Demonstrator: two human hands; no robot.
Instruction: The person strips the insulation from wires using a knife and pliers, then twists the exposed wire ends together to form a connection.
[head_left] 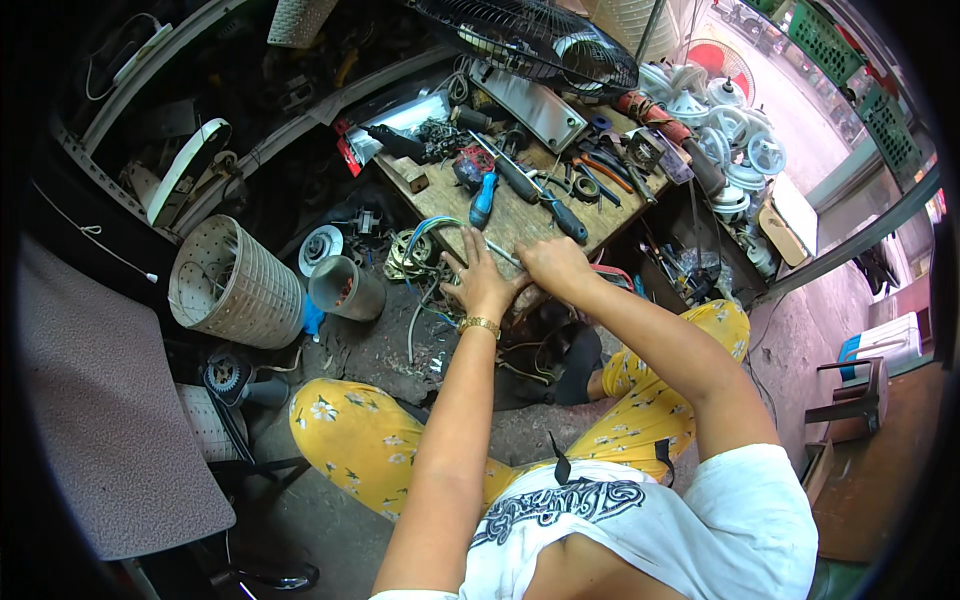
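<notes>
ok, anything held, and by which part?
Right hand appears closed on the grey cable, just right of the left hand; exact grip hidden. Left hand spread, no grip visible.

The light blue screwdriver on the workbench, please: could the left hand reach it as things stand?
Probably yes: the screwdriver lies just beyond the spread left hand, with only slim cables close by.
</notes>
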